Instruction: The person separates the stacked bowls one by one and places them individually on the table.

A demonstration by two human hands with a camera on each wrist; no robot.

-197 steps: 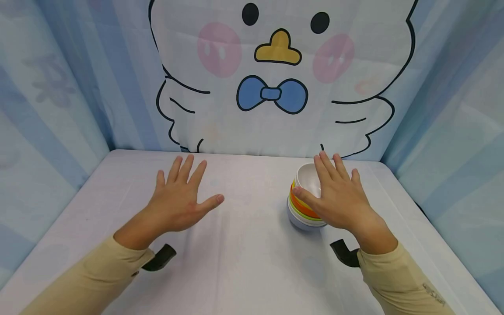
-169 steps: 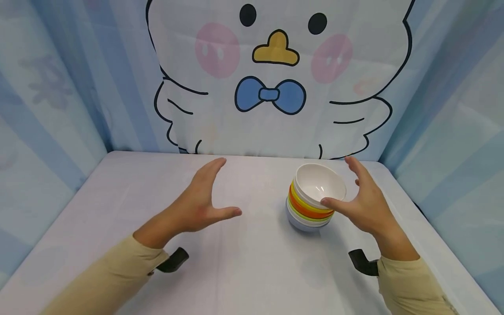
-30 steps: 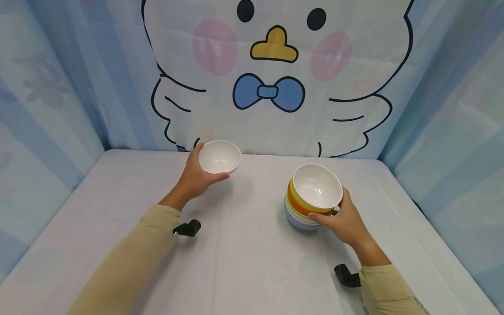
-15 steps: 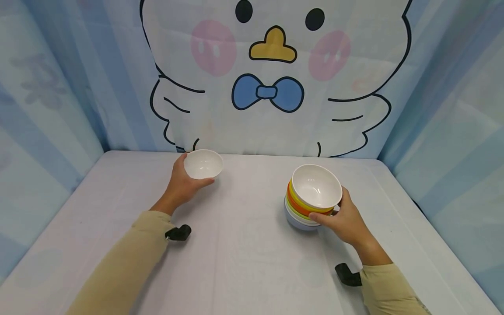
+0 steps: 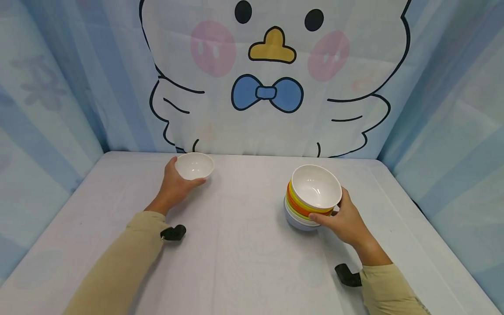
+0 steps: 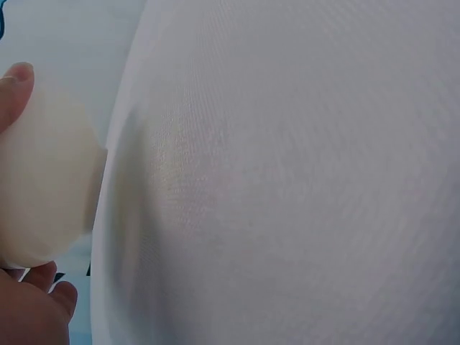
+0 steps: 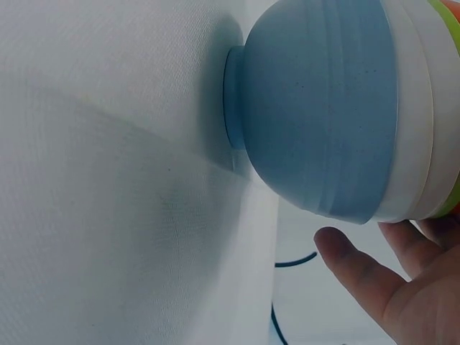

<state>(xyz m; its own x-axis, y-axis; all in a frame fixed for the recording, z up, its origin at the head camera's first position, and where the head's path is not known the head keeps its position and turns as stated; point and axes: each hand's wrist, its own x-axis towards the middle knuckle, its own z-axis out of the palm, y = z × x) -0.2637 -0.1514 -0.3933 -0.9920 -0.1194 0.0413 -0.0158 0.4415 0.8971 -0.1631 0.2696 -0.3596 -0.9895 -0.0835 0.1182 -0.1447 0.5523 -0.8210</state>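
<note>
My left hand (image 5: 173,188) holds a single white bowl (image 5: 194,166) by its side, thumb across the near wall and fingers round the left, at the back left of the table. In the left wrist view the bowl (image 6: 47,180) is seen from the side, its foot close over the white cloth. Farther right, a stack of nested bowls (image 5: 309,205) stands upright: white on top, then yellow, orange, green and white ones, with a blue bowl (image 7: 316,108) lowest. My right hand (image 5: 348,223) grips the stack's right side, thumb in front; the other fingers are partly hidden behind it.
A white cloth covers the table (image 5: 252,258). Behind it hangs a backdrop (image 5: 267,127) with a cartoon bird. Blue and white curtains (image 5: 47,109) close off both sides. A black strap end (image 5: 173,232) sticks out at each wrist.
Six seconds ago both hands were spread and held nothing. Over the last second my left hand has carried the white bowl left and lower, towards the table. The right hand stays at the stack.
</note>
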